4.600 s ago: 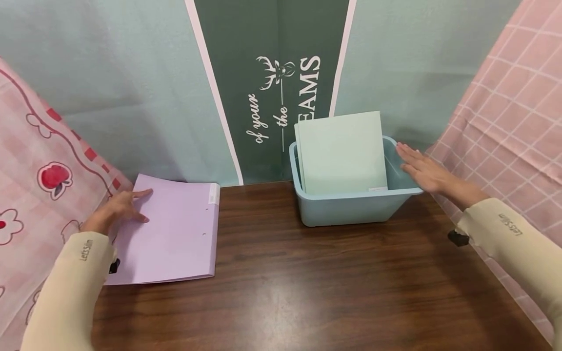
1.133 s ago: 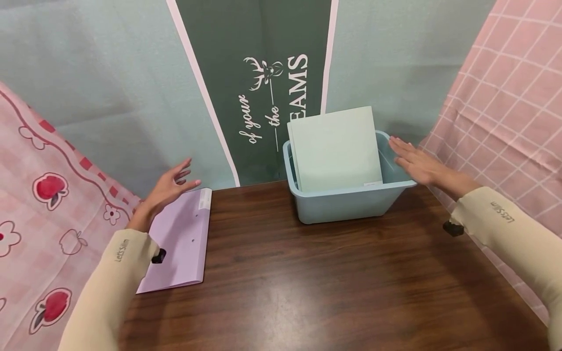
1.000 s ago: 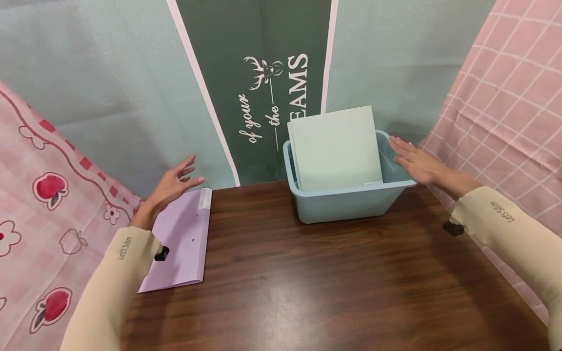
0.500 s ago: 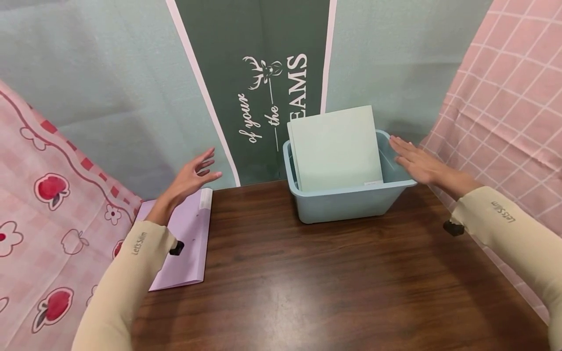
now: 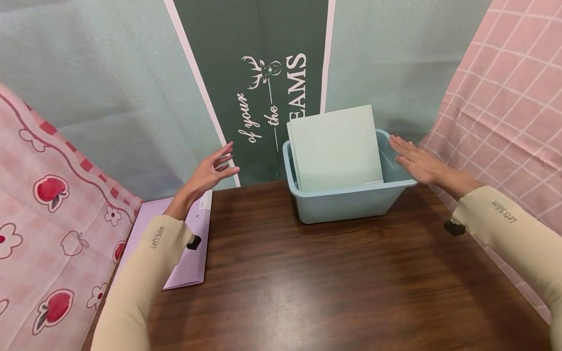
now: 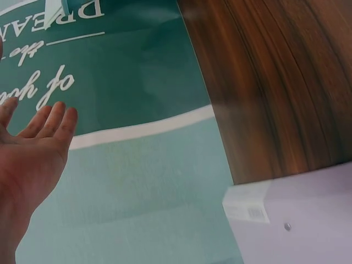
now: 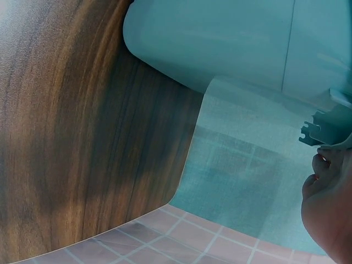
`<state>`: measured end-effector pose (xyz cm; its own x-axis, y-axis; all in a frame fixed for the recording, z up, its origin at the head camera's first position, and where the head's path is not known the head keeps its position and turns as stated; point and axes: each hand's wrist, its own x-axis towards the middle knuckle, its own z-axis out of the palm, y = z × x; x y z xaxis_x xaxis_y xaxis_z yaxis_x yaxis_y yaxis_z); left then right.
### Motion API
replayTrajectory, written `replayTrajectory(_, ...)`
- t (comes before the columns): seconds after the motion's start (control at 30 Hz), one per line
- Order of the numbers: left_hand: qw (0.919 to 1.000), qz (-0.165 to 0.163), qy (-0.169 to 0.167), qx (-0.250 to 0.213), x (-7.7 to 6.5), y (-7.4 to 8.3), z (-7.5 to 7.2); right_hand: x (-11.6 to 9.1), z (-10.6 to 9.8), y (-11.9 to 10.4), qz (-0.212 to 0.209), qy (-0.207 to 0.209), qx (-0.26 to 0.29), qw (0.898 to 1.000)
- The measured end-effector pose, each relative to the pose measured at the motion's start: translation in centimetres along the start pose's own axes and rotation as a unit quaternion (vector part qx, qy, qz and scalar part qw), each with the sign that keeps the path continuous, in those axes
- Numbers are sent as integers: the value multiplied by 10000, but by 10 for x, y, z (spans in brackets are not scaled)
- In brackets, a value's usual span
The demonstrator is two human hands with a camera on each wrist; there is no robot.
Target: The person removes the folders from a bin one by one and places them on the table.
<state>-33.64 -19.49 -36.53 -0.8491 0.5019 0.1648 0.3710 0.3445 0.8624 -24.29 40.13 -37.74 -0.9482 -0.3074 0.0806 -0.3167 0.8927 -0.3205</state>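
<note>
My left hand (image 5: pixel 210 174) hangs in the air, fingers spread and holding nothing, up and to the right of a purple folder (image 5: pixel 190 265). In the left wrist view the palm of that hand (image 6: pixel 33 162) shows, with the folder's labelled corner (image 6: pixel 247 203) apart from it. The purple folder lies flat on the table, partly hidden by my left arm. My right hand (image 5: pixel 417 161), fingers straight, rests on the right rim of a blue plastic bin (image 5: pixel 347 207). Pale green folders (image 5: pixel 338 151) lean upright inside the bin and stick out above its rim.
A dark wood table (image 5: pixel 281 273) spreads in front. Blue-green cloth with a dark green printed band (image 5: pixel 263 29) hangs behind it. Pink cloths flank it: apple-patterned (image 5: pixel 52 229) at left, checked (image 5: pixel 496 97) at right.
My left hand has left the purple folder, risen and moved right, towards the bin. The right hand stays at the bin's rim. Earlier, the view shifted slightly; the bin and green folders appear still.
</note>
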Motion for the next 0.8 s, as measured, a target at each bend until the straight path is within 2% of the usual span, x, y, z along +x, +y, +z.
replayTrajectory(0.13, 9999, 124, -20, -108, 8, 3, 8, 1, 1, 0, -84, 121, 47, 9999)
replayTrajectory(0.33, 9997, 222, -67, -18, 22, 12, 18, 1, 1, -1, -29, 89, 55, 9999)
replayTrajectory(0.6, 9985, 467, -119, -240, 41, 21, 35, -1, 2, -3, -20, 56, 33, 10000)
replayTrajectory(0.8, 9979, 466, -189, -405, 51, 28, 44, -1, 1, -4, -29, 62, 49, 10000)
